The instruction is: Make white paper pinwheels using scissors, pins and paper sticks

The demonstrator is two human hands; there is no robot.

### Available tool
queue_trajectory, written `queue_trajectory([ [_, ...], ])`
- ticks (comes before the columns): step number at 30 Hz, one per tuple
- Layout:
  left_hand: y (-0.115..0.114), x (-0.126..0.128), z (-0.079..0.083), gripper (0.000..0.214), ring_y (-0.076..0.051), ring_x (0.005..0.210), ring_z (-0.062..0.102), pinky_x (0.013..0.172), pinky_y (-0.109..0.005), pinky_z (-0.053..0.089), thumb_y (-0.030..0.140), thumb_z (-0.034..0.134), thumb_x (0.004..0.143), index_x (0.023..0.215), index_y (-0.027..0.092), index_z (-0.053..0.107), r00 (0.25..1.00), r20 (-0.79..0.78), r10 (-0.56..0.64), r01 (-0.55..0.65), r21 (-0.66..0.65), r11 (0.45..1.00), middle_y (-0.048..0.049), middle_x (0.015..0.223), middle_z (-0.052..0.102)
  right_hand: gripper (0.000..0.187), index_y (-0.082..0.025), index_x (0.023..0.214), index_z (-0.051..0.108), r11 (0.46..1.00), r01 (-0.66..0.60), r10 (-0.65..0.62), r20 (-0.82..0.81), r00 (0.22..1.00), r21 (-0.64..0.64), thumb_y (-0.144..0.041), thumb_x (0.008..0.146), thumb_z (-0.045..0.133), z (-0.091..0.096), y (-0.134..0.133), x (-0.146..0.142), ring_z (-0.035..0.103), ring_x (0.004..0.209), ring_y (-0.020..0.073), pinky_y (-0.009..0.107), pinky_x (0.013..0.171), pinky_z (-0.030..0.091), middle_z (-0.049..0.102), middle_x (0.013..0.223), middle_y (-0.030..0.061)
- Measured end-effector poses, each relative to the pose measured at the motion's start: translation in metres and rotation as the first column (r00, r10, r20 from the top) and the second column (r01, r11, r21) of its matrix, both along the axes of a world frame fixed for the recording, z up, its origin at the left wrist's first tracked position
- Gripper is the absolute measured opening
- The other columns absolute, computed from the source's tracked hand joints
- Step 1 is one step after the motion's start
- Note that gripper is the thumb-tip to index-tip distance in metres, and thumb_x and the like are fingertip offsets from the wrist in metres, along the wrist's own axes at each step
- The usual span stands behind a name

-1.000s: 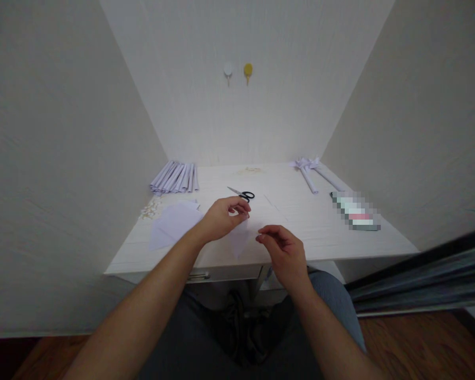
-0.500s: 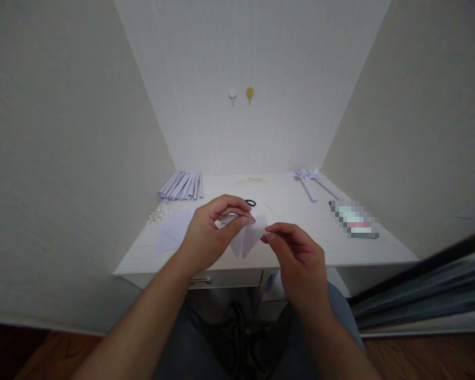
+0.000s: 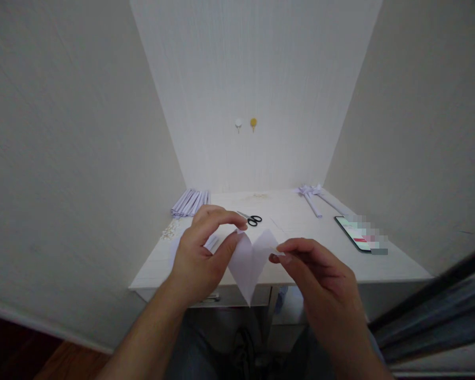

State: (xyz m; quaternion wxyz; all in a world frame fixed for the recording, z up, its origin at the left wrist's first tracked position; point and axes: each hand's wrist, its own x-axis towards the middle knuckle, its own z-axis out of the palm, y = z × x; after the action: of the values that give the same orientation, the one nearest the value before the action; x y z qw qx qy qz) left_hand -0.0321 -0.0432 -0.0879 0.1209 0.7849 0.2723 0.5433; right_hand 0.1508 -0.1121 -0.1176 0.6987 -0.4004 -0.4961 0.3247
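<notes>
A creased white sheet of paper (image 3: 250, 264) hangs between my hands above the desk's front edge, its lower corner pointing down. My left hand (image 3: 206, 256) pinches its upper left corner between thumb and forefinger. On the other side, my right hand (image 3: 312, 269) has its thumb and fingers closed on the right corner. Just beyond the sheet lies a pair of scissors (image 3: 253, 219) with black handles. More white paper (image 3: 174, 252) rests on the desk, partly hidden behind my left hand.
Rolled paper tubes (image 3: 190, 202) are stacked at the back left, near a pile of small pale pieces (image 3: 170, 230). Two more tubes with folded paper tops (image 3: 311, 199) lie at the back right. A phone (image 3: 354, 233) sits on the desk (image 3: 396, 269) near the right wall.
My hands have drawn apart, and the paper now spreads wider between them, its fold opened. The scissors have come into fuller view as the camera tilted upward.
</notes>
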Motion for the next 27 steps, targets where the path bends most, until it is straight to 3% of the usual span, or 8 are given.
queue_trajectory([
  [3, 0.008, 0.007, -0.021, 0.034, -0.021, 0.115, 0.06, 0.106, -0.038, 0.042, 0.016, 0.075, 0.084, 0.115, 0.028, 0.068, 0.98, 0.162, 0.116, -0.089, -0.167, 0.982, -0.0029, 0.119, 0.069, 0.013, -0.029, 0.091, 0.076, 0.996, 0.039, -0.042, 0.039, 0.998, 0.083, -0.018, 0.091, 0.07, -0.009, 0.002, -0.001, 0.07, 0.079, 0.0104, 0.016, 0.071, 0.055, 0.076, 0.085, -0.0038],
  [5, 0.008, 0.014, -0.042, 0.051, -0.023, 0.122, 0.059, 0.105, -0.041, 0.045, 0.026, 0.081, 0.079, 0.126, 0.028, 0.061, 0.919, 0.345, 0.189, -0.039, -0.398, 0.916, -0.0058, 0.133, 0.064, 0.015, -0.03, 0.096, 0.076, 0.989, 0.078, -0.086, 0.062, 0.994, 0.13, -0.016, 0.093, 0.068, -0.017, 0.003, 0.0, 0.069, 0.084, 0.0106, 0.017, 0.076, 0.055, 0.074, 0.09, -0.0032],
  [7, 0.002, 0.024, -0.063, 0.05, -0.026, 0.12, 0.061, 0.097, -0.04, 0.052, 0.039, 0.081, 0.079, 0.124, 0.025, 0.061, 0.802, 0.526, 0.283, 0.135, -0.622, 0.771, -0.0092, 0.132, 0.064, 0.018, -0.03, 0.102, 0.074, 0.982, 0.094, -0.107, 0.074, 0.991, 0.166, -0.015, 0.096, 0.066, -0.026, 0.003, 0.0, 0.069, 0.089, 0.0119, 0.02, 0.08, 0.055, 0.073, 0.096, -0.0018],
  [10, -0.013, 0.036, -0.083, 0.048, -0.031, 0.11, 0.068, 0.081, -0.043, 0.061, 0.056, 0.071, 0.084, 0.114, 0.019, 0.067, 0.665, 0.695, 0.273, 0.575, -0.71, 0.407, -0.0147, 0.121, 0.07, 0.022, -0.029, 0.109, 0.071, 0.975, 0.055, -0.086, 0.139, 0.987, 0.214, -0.012, 0.098, 0.061, -0.038, 0.003, 0.003, 0.068, 0.099, 0.0164, 0.029, 0.087, 0.056, 0.071, 0.107, 0.002],
  [11, -0.017, 0.039, -0.085, 0.05, -0.03, 0.103, 0.07, 0.075, -0.041, 0.063, 0.058, 0.07, 0.084, 0.114, 0.018, 0.068, 0.638, 0.732, 0.237, 0.657, -0.679, 0.327, -0.0146, 0.117, 0.072, 0.023, -0.029, 0.11, 0.07, 0.973, 0.031, -0.072, 0.17, 0.983, 0.23, -0.011, 0.098, 0.06, -0.041, 0.002, 0.004, 0.068, 0.102, 0.0182, 0.032, 0.089, 0.056, 0.071, 0.111, 0.0035],
  [13, -0.02, 0.041, -0.081, 0.047, -0.027, 0.09, 0.071, 0.065, -0.036, 0.063, 0.054, 0.071, 0.084, 0.112, 0.017, 0.071, 0.618, 0.765, 0.18, 0.715, -0.643, 0.274, -0.0132, 0.106, 0.075, 0.026, -0.027, 0.112, 0.068, 0.964, -0.014, -0.052, 0.242, 0.969, 0.265, -0.008, 0.097, 0.06, -0.044, 0.001, 0.006, 0.067, 0.106, 0.0209, 0.036, 0.09, 0.056, 0.07, 0.114, 0.0059],
  [20, -0.007, 0.031, -0.063, 0.043, -0.017, 0.068, 0.068, 0.061, -0.026, 0.057, 0.025, 0.092, 0.062, 0.097, 0.014, 0.071, 0.734, 0.667, 0.127, 0.593, -0.721, 0.359, -0.0038, 0.08, 0.074, 0.027, -0.026, 0.108, 0.068, 0.956, -0.117, -0.008, 0.425, 0.905, 0.269, -0.005, 0.094, 0.059, -0.04, -0.002, 0.015, 0.068, 0.094, 0.0201, 0.033, 0.081, 0.055, 0.07, 0.1, 0.0055],
  [27, -0.003, 0.023, -0.068, 0.022, -0.013, 0.066, 0.061, 0.057, -0.022, 0.046, 0.024, 0.087, 0.07, 0.086, 0.019, 0.074, 0.883, 0.463, 0.076, 0.311, -0.699, 0.644, 0.0013, 0.076, 0.069, 0.01, -0.026, 0.095, 0.07, 1.0, -0.005, -0.001, 0.298, 0.954, 0.02, -0.019, 0.096, 0.063, -0.036, -0.001, 0.009, 0.067, 0.075, 0.0145, 0.024, 0.066, 0.053, 0.071, 0.084, -0.0011],
])
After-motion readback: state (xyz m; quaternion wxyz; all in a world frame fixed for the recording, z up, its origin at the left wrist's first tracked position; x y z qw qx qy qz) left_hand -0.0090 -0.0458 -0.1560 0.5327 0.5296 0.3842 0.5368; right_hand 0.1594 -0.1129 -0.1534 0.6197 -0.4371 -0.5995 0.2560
